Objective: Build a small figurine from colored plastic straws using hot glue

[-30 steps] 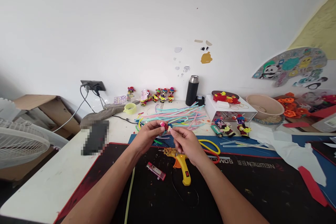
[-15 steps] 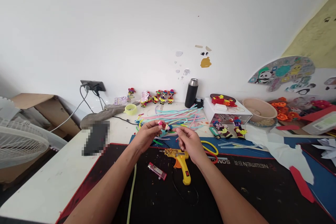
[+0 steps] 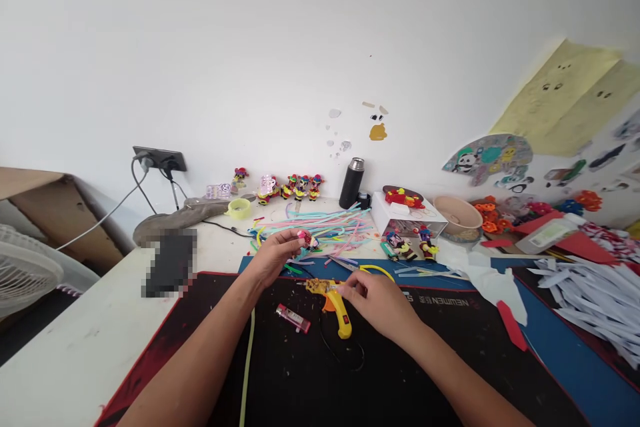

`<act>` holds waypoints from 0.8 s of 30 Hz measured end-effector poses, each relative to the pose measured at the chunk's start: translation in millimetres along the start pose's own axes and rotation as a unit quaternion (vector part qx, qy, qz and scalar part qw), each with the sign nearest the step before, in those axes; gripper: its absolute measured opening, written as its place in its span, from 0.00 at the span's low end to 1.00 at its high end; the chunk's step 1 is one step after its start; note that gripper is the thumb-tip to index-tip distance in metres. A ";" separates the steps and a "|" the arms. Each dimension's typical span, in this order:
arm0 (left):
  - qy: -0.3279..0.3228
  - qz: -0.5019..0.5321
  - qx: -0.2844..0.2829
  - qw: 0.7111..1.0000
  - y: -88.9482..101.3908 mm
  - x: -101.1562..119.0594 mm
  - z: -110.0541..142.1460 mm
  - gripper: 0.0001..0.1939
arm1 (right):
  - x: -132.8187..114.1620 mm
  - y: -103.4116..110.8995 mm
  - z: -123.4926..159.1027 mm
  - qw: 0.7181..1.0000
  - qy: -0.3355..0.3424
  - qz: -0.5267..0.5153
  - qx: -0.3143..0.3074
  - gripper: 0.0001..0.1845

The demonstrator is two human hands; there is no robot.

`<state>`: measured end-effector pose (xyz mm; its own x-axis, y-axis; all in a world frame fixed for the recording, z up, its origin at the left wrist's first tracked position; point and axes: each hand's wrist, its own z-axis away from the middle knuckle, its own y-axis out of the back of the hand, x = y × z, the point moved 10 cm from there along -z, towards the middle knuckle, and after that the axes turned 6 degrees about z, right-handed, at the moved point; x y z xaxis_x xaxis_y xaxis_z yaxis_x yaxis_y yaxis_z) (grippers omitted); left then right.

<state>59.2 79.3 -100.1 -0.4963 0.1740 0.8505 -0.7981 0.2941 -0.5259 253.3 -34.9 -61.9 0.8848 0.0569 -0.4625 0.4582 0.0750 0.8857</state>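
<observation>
My left hand point(image 3: 277, 257) pinches a small figurine point(image 3: 310, 240) with red and dark blue parts, held up over the back edge of the mat. My right hand point(image 3: 375, 297) has its thumb and forefinger closed at the rear end of a yellow hot glue gun point(image 3: 342, 317). The gun lies on its side on the black mat, nozzle pointing left. Whether those fingertips grip the gun's body or a glue stick in it is too small to tell. A pink lighter point(image 3: 293, 319) lies left of the gun.
Pastel pipe cleaners point(image 3: 325, 219) and scissors point(image 3: 344, 263) lie behind my hands. Finished figurines point(image 3: 302, 187) stand along the wall near a black thermos point(image 3: 352, 183). A white box point(image 3: 407, 213), a bowl point(image 3: 457, 213) and paper strips point(image 3: 590, 307) are on the right.
My right hand has moved from beside the figurine down to the rear of the glue gun. My left hand still holds the figurine. The view has turned right.
</observation>
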 end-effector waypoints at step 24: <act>-0.017 0.022 -0.015 1.000 -7.0 17.2 6.0 0.17 | 45.5 -78.4 16.6 0.850 -0.155 -0.501 -0.042 0.29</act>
<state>54.2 74.6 -81.9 -0.5422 0.1546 0.8259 -0.7652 0.3151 -0.5614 259.0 -54.8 -151.7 0.0384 -0.3419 -0.9390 0.9992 0.0017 0.0403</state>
